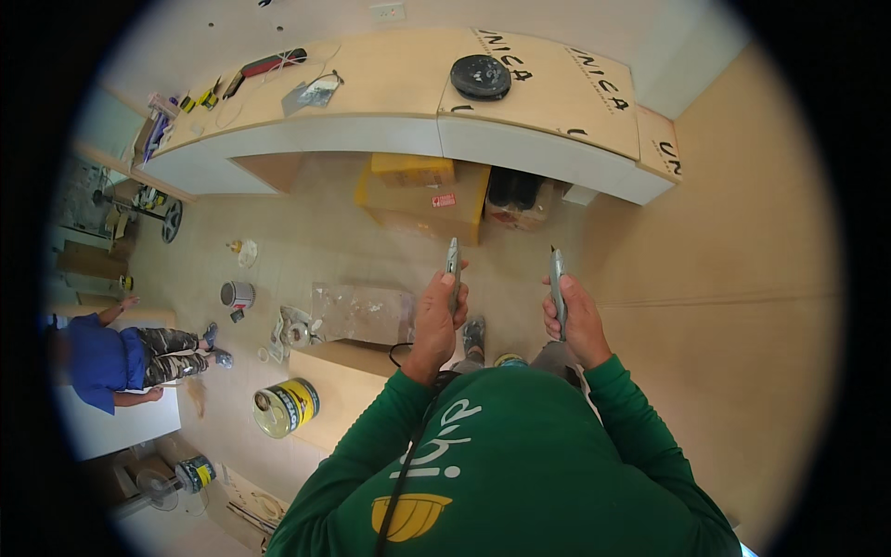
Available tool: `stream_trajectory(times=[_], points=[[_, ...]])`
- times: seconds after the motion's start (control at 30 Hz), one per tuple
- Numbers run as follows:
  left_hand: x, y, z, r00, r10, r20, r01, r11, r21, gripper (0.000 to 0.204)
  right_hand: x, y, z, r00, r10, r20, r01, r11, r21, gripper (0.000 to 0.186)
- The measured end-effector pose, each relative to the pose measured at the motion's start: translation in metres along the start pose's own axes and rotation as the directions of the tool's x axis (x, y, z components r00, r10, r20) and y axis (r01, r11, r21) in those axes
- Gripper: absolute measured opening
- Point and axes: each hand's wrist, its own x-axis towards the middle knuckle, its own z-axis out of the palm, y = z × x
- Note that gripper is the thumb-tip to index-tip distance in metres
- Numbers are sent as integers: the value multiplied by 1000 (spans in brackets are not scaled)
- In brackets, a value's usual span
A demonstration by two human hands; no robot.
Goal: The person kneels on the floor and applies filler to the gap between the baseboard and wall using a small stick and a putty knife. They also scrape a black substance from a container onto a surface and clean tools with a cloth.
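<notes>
My left hand (438, 316) grips a grey metal utility knife (454, 264), pointed away from me and held upright in the view. My right hand (580, 320) grips a second grey utility knife (558, 278), with a dark tip showing at its top end. The two hands are held apart in front of my green-sleeved body. Beyond them, under the long counter, are a yellow cardboard box (418, 214) with a smaller yellow box (413, 170) on it and another carton (520, 213) with dark items on top.
The counter (380, 84) bears a black round object (480, 78) and tools. A co-worker in blue (97, 357) is at the left. Paint cans (237, 294), a large tin (285, 408), a dusty slab (362, 314) and a wooden box (342, 367) are nearby. A plain panel surface (724, 278) spans the right.
</notes>
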Motion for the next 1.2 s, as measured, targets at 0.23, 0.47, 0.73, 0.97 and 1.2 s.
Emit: stream_trajectory(times=[0.23, 0.47, 0.73, 0.97, 1.2], points=[[117, 13, 30, 998, 59, -39, -60, 997, -39, 45, 135, -45, -20, 994, -6, 105, -7, 992, 124, 45], [273, 12, 107, 991, 112, -66, -122, 979, -164, 40, 284, -92, -34, 888, -395, 235, 457, 810, -367, 40], [423, 49, 142, 857, 474, 203, -473, 566, 676, 49, 391, -147, -91, 978, -206, -19, 194, 945, -263, 30], [541, 136, 65, 910, 100, 402, -359, -296, 885, 45, 402, -157, -108, 980, -75, -184, 73, 997, -14, 27], [574, 222, 93, 949, 21, 315, -311, 244, 919, 25, 409, -166, -82, 993, -66, -102, 53, 990, -131, 30]])
